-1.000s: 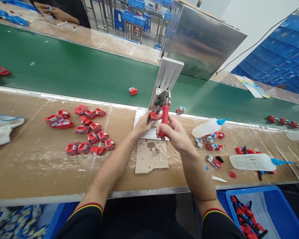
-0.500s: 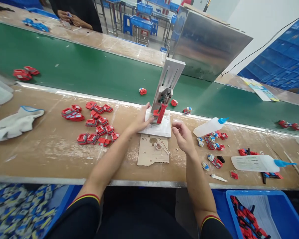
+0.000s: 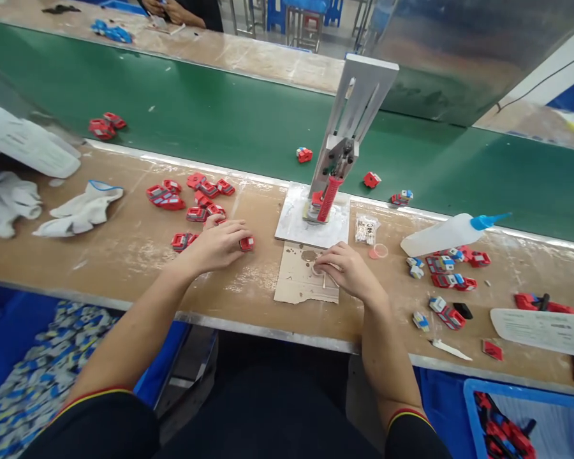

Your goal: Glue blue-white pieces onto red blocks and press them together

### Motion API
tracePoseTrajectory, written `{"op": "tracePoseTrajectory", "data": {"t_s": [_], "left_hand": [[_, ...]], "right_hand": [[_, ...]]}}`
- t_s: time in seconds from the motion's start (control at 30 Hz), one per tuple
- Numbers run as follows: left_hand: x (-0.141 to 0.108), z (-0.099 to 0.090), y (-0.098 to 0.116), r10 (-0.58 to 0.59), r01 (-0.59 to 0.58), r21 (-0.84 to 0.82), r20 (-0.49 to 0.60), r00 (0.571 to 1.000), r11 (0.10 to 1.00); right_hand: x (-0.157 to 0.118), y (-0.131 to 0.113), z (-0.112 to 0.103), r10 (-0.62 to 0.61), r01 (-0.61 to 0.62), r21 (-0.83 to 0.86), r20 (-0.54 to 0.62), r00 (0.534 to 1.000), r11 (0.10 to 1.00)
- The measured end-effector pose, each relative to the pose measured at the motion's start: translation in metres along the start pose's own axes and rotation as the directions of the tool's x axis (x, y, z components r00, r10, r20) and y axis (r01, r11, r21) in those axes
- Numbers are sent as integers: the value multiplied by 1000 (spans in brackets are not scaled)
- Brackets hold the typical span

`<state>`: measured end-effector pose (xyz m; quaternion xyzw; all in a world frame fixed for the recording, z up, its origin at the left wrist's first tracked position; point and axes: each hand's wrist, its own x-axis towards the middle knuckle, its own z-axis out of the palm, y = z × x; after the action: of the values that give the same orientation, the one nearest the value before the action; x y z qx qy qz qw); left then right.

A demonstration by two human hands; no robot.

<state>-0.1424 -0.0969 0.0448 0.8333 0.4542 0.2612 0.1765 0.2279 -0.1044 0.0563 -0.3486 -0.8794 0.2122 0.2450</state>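
between press strokes: one hand on a red part, the other on the cardboard

at the near edge of the workbench [image 3: 124,255] the left hand [image 3: 217,245] lies curled over the loose heap of red parts [image 3: 198,204], its fingertips closed on one small red-and-white part [image 3: 247,243] at the edge of that heap. the right hand [image 3: 347,271] rests palm down on the cardboard scrap [image 3: 296,280], fingers bent over a little ring and some thin sticks lying there; i cannot tell whether it actually grips any of them. the hand press [image 3: 337,169] stands untouched on its white plate [image 3: 291,223], red handle [image 3: 329,197] hanging down, with a red piece seated at its base. as a judgement, the work is mid-cycle: several pieces already lie out on the green belt [image 3: 196,127], while most of the heap to the left is not yet handled, and more red and blue bits sit by the glue bottle [image 3: 440,237] on the right.

compared with a second ago, both hands have left the press. back then the right fist was wrapped round the red handle and the left fingers steadied a piece at the base; half a second ago the right hand had let go and hung open in the air. now the left has gone to the heap and the right has come down onto the cardboard. the view has also swung leftward and closer.
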Motion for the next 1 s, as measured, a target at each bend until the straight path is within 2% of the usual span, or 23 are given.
{"op": "tracePoseTrajectory", "data": {"t_s": [0.07, 0.1, 0.13, 0.17, 0.23, 0.27, 0.3, 0.33, 0.37, 0.5, 0.57, 0.63, 0.73, 0.8, 0.83, 0.9, 1.0], "left_hand": [[9, 11, 19, -55, -1, -295, -180, 982, 956], [15, 18, 28, -125, -8, -479, -244, 962, 878], [22, 27, 37, -209, -21, -664, -266, 941, 748], [29, 35, 46, -290, -21, -814, -231, 929, 580], [45, 53, 56, -383, 24, -963, -84, 920, 267], [52, 61, 59, -397, 55, -984, -17, 918, 170], [58, 68, 59, -399, 75, -989, 19, 917, 126], [62, 74, 59, -398, 80, -988, 23, 917, 129], [63, 78, 57, -392, 76, -982, 3, 920, 171], [55, 86, 58, -290, 15, -873, -146, 946, 487], [47, 87, 66, -202, -17, -830, -155, 967, 557], [41, 87, 76, -131, -52, -817, -154, 979, 575], [38, 89, 88, -76, -105, -772, -194, 978, 627], [37, 91, 93, -44, -139, -744, -221, 974, 654], [37, 92, 94, -33, -149, -739, -225, 974, 657], [37, 94, 95, -23, -160, -748, -228, 973, 644], [36, 96, 96, -28, -170, -762, -240, 970, 625]], "right_hand": [[-5, 1, -3, 12, -11, 52, -8, 1000, 999], [-7, 1, -4, 23, -22, 75, -2, 1000, 997], [-8, 2, -3, 37, -37, 94, 9, 999, 995], [-8, 2, -2, 52, -54, 111, 24, 998, 992], [-8, 4, 1, 79, -86, 135, 52, 996, 987], [-8, 5, 2, 92, -99, 142, 56, 994, 985], [-8, 6, 2, 104, -111, 146, 53, 993, 983], [-8, 8, 3, 118, -123, 148, 42, 992, 981], [-8, 8, 2, 132, -134, 151, 24, 991, 979], [-11, 7, -5, 139, -118, 210, -86, 987, 970], [-12, 3, -12, 142, -84, 278, -195, 970, 957], [-13, -4, -15, 172, -37, 357, -353, 920, 933], [-7, -18, -12, 232, 47, 435, -565, 792, 899], [0, -28, -3, 260, 74, 447, -639, 724, 891], [3, -32, 1, 266, 81, 447, -658, 704, 891], [8, -39, 9, 265, 90, 449, -664, 699, 889], [11, -42, 16, 239, 106, 453, -639, 731, 885]]}}
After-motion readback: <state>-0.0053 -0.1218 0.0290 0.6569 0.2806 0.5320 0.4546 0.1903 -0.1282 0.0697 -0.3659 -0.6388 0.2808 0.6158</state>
